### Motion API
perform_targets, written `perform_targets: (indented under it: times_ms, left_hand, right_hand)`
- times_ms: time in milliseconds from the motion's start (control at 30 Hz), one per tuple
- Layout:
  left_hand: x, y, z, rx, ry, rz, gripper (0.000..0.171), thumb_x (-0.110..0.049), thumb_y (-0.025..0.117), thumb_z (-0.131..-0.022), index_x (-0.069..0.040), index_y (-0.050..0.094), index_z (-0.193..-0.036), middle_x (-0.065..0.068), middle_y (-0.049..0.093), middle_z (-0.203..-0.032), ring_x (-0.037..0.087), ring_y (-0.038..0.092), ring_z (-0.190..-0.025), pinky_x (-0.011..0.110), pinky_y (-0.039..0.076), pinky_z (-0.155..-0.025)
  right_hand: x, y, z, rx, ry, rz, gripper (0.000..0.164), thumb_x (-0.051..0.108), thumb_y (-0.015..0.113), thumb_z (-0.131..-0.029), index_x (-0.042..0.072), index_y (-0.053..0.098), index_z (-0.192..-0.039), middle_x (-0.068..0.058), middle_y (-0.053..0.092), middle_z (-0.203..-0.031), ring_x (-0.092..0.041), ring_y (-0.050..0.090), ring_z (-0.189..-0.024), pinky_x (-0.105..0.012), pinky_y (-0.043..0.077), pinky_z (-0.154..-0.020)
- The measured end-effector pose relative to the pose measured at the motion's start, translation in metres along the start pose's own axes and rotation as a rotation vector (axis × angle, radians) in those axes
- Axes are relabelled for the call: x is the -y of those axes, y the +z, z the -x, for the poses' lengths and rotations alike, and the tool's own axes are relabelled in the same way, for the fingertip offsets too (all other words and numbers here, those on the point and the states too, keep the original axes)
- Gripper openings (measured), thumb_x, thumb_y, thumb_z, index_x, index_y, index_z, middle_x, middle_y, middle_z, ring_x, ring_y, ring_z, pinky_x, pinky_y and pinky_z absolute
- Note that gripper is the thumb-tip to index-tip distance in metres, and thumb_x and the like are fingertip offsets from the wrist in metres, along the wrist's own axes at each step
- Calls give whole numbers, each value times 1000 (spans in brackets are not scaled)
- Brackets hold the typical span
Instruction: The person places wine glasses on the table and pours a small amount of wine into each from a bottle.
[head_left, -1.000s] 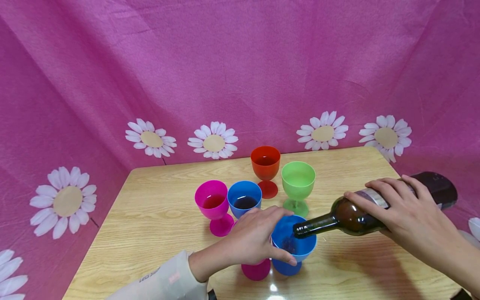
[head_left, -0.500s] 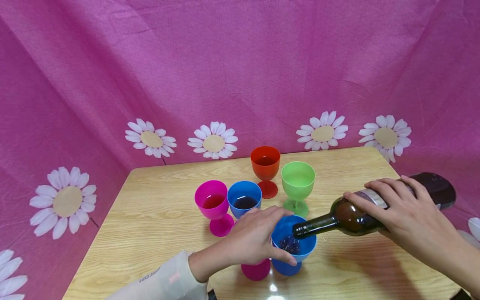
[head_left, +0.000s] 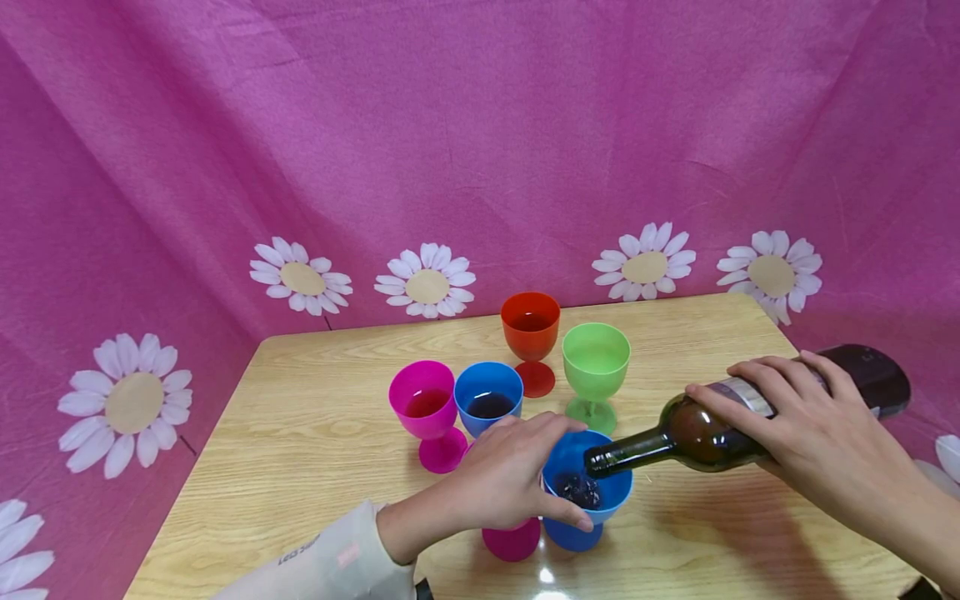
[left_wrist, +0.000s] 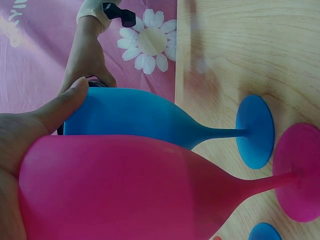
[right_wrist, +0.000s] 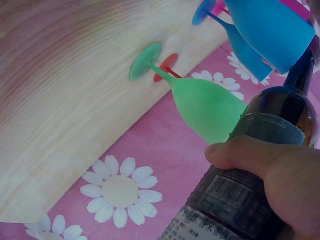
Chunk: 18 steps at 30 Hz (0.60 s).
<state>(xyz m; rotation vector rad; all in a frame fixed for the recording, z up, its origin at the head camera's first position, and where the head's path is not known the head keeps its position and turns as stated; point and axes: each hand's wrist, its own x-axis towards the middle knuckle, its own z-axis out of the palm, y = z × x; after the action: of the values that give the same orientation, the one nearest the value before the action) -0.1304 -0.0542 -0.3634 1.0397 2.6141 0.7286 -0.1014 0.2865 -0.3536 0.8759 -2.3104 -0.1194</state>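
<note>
My right hand grips a dark glass wine bottle round its labelled body, tilted so the neck points left and down. Its mouth lies over the near blue goblet, where dark bubbling liquid shows in the bowl. My left hand holds that goblet at the rim, thumb in front and forefinger behind. Upright on the table, its blue foot is seen in the left wrist view. Close beside it stands a pink goblet, its bowl mostly hidden under my left hand in the head view.
Behind my left hand stand another pink goblet and another blue goblet, both with dark liquid. A red goblet, also with liquid, and a green goblet are farther back on the wooden table. A pink flowered cloth hangs behind.
Dark liquid in the near blue goblet has risen and become bubbly. Both hands and the bottle have stayed almost in place.
</note>
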Motion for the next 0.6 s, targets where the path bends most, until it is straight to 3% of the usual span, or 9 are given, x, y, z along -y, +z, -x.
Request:
perform_targets:
  times_ms: [600]
  left_hand:
    - [0,1,0,-8,-2,-28,86,-61,84,-75,-24,51,-146,-10,63,-134,6,56,-125,48,39,-114]
  right_hand:
    - [-1,2,1,9,0,0,64,51,9,-111,27,60,-141,-20,63,-115,-43,58,-105,-68,42,-87]
